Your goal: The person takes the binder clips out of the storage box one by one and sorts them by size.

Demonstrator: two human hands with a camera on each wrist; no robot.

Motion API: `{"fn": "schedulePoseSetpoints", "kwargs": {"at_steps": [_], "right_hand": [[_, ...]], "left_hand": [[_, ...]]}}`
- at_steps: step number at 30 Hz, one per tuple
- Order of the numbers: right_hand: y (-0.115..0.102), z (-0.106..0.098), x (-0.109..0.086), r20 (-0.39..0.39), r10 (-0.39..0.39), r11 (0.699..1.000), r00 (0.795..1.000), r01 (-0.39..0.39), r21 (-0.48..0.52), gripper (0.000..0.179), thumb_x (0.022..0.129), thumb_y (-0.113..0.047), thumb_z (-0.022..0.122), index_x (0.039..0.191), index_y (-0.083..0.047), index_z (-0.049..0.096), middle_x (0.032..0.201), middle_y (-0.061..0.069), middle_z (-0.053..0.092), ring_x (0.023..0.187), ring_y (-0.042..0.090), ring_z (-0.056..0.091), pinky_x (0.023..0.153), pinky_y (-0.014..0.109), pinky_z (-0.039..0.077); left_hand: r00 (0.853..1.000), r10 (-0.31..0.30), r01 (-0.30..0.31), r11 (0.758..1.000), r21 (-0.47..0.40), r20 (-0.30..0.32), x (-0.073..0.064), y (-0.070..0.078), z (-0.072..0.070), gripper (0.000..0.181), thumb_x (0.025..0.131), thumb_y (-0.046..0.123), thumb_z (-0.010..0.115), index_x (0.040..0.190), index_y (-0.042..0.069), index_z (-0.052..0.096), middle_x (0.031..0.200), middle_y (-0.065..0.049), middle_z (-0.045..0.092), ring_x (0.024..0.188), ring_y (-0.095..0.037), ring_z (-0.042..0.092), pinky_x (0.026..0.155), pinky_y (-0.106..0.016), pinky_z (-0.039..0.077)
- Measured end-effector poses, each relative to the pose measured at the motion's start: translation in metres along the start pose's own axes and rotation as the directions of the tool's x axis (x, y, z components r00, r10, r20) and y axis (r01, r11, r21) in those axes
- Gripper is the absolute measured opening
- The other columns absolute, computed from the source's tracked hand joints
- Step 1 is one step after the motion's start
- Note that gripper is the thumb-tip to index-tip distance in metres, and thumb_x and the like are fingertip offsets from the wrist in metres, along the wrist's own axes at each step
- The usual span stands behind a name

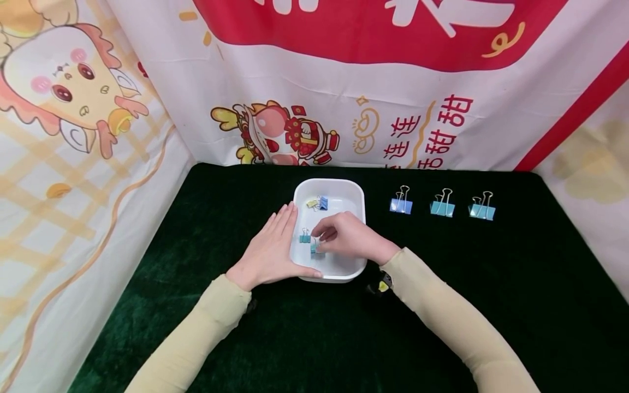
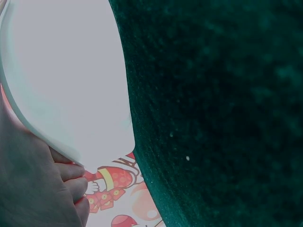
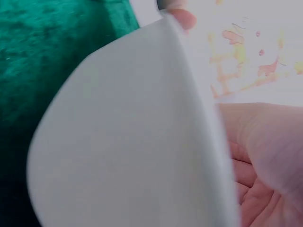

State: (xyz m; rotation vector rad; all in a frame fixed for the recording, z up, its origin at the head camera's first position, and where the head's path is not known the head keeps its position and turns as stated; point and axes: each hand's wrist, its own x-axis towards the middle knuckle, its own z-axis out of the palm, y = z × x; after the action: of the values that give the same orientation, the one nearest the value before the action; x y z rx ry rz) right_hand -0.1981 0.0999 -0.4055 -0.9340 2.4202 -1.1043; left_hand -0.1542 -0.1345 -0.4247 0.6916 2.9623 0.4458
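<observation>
Pale left sleeve (image 1: 196,333), near the lens, runs up to the left hand (image 1: 271,245): fingers straight against the left side of a white tray (image 1: 346,199), thumb along its near rim (flat contact, no grip). Tray sits on dark green cloth (image 1: 314,338). Inside: first teal clip (image 1: 304,239) near the left wall, yellow clip (image 1: 312,203) and blue clip (image 1: 323,204) together at the far end, second teal clip (image 1: 314,253) pinched by the curled right hand (image 1: 346,237) (can't tell if it's off the floor). Right of the tray, in a row: large blue clip (image 1: 401,207), large teal clip (image 1: 442,209), another large teal one (image 1: 482,212).
</observation>
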Motion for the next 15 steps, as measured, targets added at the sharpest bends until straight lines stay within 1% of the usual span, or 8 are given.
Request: {"fn": "schedulePoseSetpoints", "kwargs": {"at_steps": [3,5,7,9,12,15], "right_hand": [[-0.006,-0.009,-0.002,-0.035,0.039,0.999,0.999,-0.038,0.038,0.033,0.088,-0.012,0.083,0.119,-0.007,0.075,0.113,0.006,0.074,0.099,0.014,0.071,0.083,0.029,0.058],[-0.011,-0.017,-0.004,-0.069,0.052,0.998,0.996,-0.049,0.051,0.035,0.087,-0.012,0.083,0.121,-0.008,0.074,0.115,0.008,0.073,0.101,0.017,0.071,0.084,0.029,0.058],[-0.018,-0.026,-0.006,-0.117,0.061,0.997,0.991,-0.056,0.053,0.035,0.087,-0.012,0.084,0.120,-0.009,0.074,0.116,0.008,0.073,0.101,0.017,0.071,0.084,0.029,0.059],[-0.024,-0.035,-0.008,-0.173,0.069,0.997,0.982,-0.061,0.055,0.035,0.086,-0.011,0.085,0.119,-0.009,0.075,0.115,0.006,0.073,0.100,0.017,0.071,0.085,0.028,0.058],[-0.030,-0.050,-0.013,-0.252,0.085,0.995,0.964,-0.068,0.076,0.035,0.085,-0.011,0.085,0.119,-0.008,0.075,0.115,0.008,0.073,0.099,0.018,0.071,0.085,0.029,0.058],[-0.032,-0.063,-0.019,-0.314,0.103,0.993,0.944,-0.077,0.094,0.036,0.086,-0.011,0.085,0.119,-0.008,0.075,0.115,0.008,0.073,0.101,0.019,0.071,0.085,0.031,0.058]], "left_hand": [[1.000,-0.004,0.004,1.000,0.003,0.004,0.000,0.000,0.000,0.140,0.066,0.096,0.055,0.164,0.009,0.004,0.170,-0.005,-0.001,0.154,-0.020,-0.001,0.123,-0.042,0.006],[1.000,-0.006,0.006,1.000,0.006,0.005,0.000,-0.001,0.000,0.141,0.066,0.097,0.053,0.164,0.009,0.004,0.170,-0.005,-0.001,0.154,-0.020,-0.001,0.123,-0.042,0.006],[1.000,-0.006,0.006,1.000,0.001,0.004,0.001,-0.001,0.000,0.141,0.066,0.097,0.055,0.164,0.009,0.004,0.170,-0.005,-0.001,0.154,-0.020,-0.001,0.123,-0.042,0.006],[1.000,-0.005,0.005,1.000,-0.006,0.001,0.001,-0.002,0.000,0.141,0.066,0.095,0.057,0.164,0.008,0.006,0.170,-0.005,-0.001,0.154,-0.020,-0.001,0.123,-0.042,0.006],[1.000,0.001,-0.001,1.000,-0.015,0.001,0.002,-0.003,0.001,0.140,0.067,0.094,0.059,0.164,0.011,0.002,0.170,-0.005,-0.002,0.154,-0.020,-0.002,0.123,-0.042,0.005],[1.000,0.004,-0.004,1.000,-0.012,0.001,0.003,-0.004,0.002,0.141,0.066,0.095,0.057,0.164,0.013,-0.002,0.170,-0.005,-0.002,0.154,-0.020,-0.002,0.123,-0.042,0.006]]}}
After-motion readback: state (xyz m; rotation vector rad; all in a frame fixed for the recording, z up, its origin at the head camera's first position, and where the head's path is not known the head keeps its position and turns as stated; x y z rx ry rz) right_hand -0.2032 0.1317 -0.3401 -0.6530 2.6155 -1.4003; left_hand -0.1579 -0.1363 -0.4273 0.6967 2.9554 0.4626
